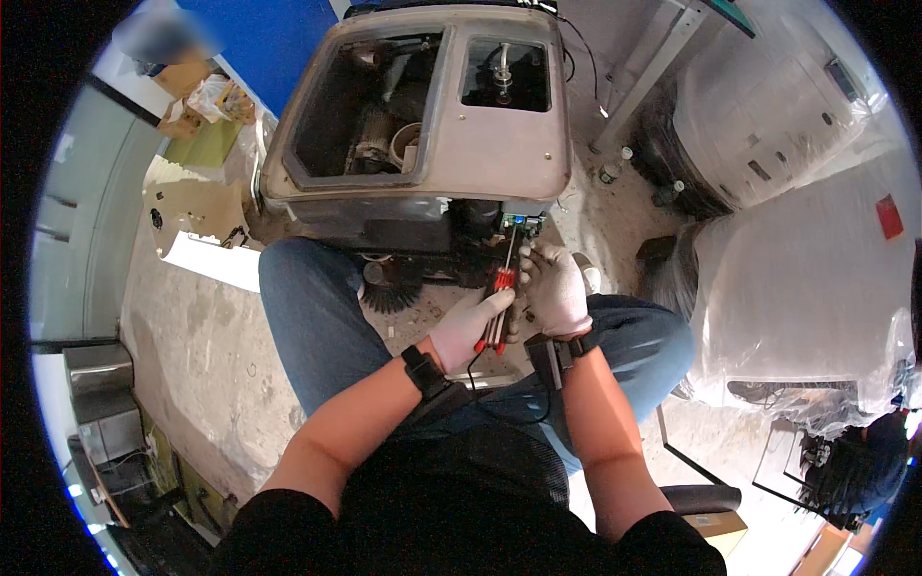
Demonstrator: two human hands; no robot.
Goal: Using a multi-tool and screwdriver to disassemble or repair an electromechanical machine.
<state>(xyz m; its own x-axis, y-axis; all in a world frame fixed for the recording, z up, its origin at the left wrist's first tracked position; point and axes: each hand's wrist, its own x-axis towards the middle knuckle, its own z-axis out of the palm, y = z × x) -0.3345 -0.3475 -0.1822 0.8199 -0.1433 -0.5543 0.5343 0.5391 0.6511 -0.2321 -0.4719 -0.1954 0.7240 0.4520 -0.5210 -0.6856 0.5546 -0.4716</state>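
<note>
My left hand (471,324), in a white glove, is closed around a red-and-black screwdriver (503,280). Its metal shaft points up to a small green circuit board (520,222) with a blue part, at the lower front of a grey machine (499,154). More metal rods and red ends show below the grip. My right hand (559,288), gloved too, is beside the shaft, just below the board. Its fingers are curled together, and what they may hold is hidden. Black straps with dark boxes sit on both wrists, and a black cable hangs between them.
A round black brush (392,291) lies under the machine's front, between my legs. Plastic-wrapped machines (797,298) stand to the right, near small bottles (610,173) on the floor. A beige panel (197,206) lies at left. A person (163,38) is at the far left.
</note>
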